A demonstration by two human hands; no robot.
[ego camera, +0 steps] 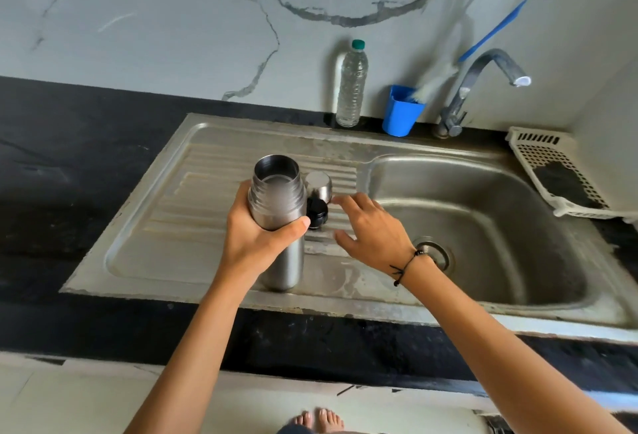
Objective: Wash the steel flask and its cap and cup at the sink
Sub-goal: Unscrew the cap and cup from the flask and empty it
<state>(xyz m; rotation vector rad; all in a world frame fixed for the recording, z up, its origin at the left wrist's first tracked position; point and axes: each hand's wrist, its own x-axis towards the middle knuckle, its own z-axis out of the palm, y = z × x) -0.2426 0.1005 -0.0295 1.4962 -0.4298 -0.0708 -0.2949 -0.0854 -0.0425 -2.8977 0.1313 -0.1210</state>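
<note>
The flask [278, 212] stands upright and uncapped on the sink's ribbed drainboard [193, 192], near its front edge. The left hand [257, 236] has its grip clamped round the flask's upper body. Just behind and right of it sit the cup [318, 185] and the black cap [317, 214]. The right hand [374, 233] hovers beside them, fingers apart, holding nothing. The basin [483, 226] lies to the right. Along the counter's back edge stand a bottle [351, 88], a blue tumbler [400, 114] and the tap [483, 85].
</note>
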